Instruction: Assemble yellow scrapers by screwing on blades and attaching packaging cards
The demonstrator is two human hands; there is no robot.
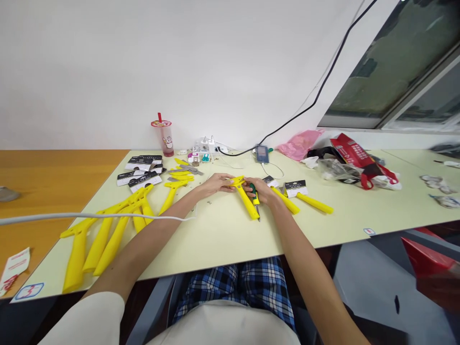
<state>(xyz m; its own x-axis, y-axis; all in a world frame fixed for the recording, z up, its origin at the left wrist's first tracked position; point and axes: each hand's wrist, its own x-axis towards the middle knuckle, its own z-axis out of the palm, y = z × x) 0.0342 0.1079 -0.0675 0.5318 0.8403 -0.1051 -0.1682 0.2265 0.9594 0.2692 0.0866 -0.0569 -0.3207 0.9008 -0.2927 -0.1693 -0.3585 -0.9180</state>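
My left hand (218, 185) pinches the head end of a yellow T-shaped scraper handle (247, 201) over the middle of the table. Close on its right, my right hand (263, 190) is closed round a green-and-yellow screwdriver (255, 195), its shaft pointing down toward me. Some right fingertips also seem to reach the scraper handle; their exact contact is hidden. Several loose yellow scraper handles (104, 239) lie in a heap to the left. Flat grey blades (190, 169) and small yellow pieces (181, 177) lie beyond my left hand. Tiny screws (209, 202) are scattered nearby.
Black-and-white cards (145, 181) are piled at back left beside a pink cup (166, 139). Yellow handles with cards (314, 203) lie right. Behind are a power strip (204, 145), a small dark device (262, 153) and bags (354, 155). A white cable (108, 215) crosses the left foreground.
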